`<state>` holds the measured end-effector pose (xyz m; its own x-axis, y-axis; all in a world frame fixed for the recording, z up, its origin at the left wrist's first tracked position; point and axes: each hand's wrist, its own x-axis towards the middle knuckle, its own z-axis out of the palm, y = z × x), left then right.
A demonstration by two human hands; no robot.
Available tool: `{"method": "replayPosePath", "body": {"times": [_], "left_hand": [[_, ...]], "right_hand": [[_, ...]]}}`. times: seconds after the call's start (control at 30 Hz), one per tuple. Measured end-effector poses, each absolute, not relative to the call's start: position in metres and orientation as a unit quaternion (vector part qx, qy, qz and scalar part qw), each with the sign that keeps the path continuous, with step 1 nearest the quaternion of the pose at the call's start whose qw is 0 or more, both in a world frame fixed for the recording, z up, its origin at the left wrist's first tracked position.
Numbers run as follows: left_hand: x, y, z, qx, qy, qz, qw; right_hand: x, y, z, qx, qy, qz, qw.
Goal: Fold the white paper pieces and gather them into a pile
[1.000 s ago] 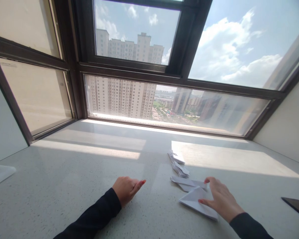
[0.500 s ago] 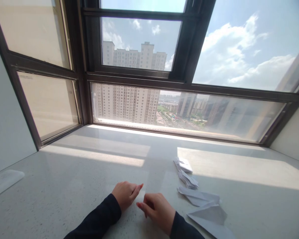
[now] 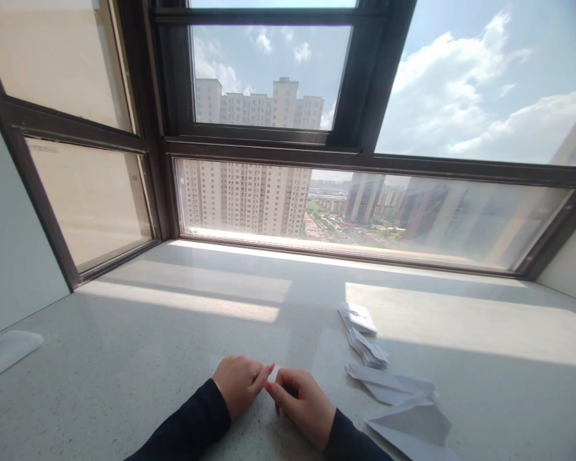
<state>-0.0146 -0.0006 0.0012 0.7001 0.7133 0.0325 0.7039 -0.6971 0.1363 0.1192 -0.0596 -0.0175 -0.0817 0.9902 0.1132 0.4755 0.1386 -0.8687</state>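
Note:
My left hand [image 3: 242, 386] is closed low in the middle of the view, its thumb pressed along the fingers and pointing right. Close beside it, my right hand [image 3: 304, 403] makes a pinch, thumb tip against the curled fingers. Between the fingertips shows a small white piece of paper [image 3: 274, 374], mostly hidden by the hands. Just right of my right hand lie a folded white paper [image 3: 393, 384] and a paper plane [image 3: 413, 422]. Behind them are two small stacks of folded paper, a flat one [image 3: 358, 318] and a fanned one [image 3: 370, 351].
The hands work over a pale speckled stone sill [image 3: 139, 358]. A white flat object with rounded corners [image 3: 9, 352] lies at the far left. Dark window frames [image 3: 269, 146] bound the sill at the back, and sunlight falls across it in patches.
My right hand's thumb and fingertips have come up close to my left thumb, narrowing the gap between the hands. The camera view has shifted slightly. The papers lie as before.

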Motion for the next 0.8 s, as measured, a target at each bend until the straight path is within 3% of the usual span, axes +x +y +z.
{"method": "replayPosePath", "body": {"times": [0.8], "left_hand": [[-0.0156,-0.0018,0.0032,0.921,0.385,0.029,0.059]], "right_hand": [[0.1228,-0.0553,-0.0088,-0.559,-0.529,0.491,0.408]]}}
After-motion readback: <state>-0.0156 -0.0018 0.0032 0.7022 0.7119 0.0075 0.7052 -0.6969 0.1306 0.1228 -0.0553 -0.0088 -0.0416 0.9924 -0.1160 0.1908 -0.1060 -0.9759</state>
